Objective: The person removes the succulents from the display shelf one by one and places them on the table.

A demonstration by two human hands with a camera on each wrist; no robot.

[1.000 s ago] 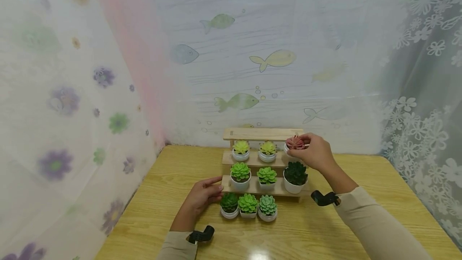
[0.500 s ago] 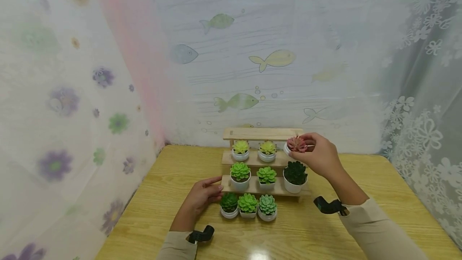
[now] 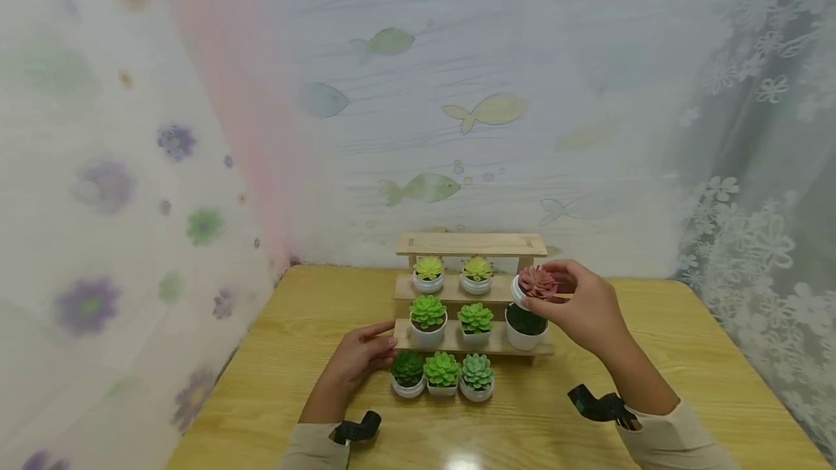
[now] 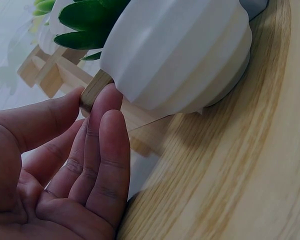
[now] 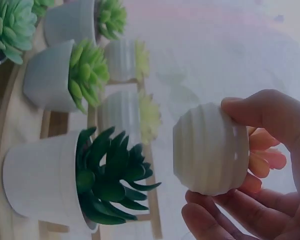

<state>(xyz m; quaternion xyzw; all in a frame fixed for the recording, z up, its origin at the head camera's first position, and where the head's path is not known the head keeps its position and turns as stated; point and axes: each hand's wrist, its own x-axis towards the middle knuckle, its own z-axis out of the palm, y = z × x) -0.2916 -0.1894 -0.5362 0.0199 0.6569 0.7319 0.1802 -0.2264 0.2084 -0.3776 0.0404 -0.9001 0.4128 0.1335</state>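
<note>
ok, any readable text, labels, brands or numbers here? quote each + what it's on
None readable in any view.
Pink potted succulent in the right hand: no lettering on the ribbed white side shown.
Tiered wooden plant stand: small marks near the top board's ends, no legible characters.
Fish-print backdrop: drawings, no words.
Left wrist camera, right wrist camera: too small to tell.

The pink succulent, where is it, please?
At right in the head view, the right hand holds the pink succulent above the dark green plant on the rack.

Nine potted succulents point(image 3: 538, 283), one stand point(image 3: 472, 244), two hands point(image 3: 584, 310)
</note>
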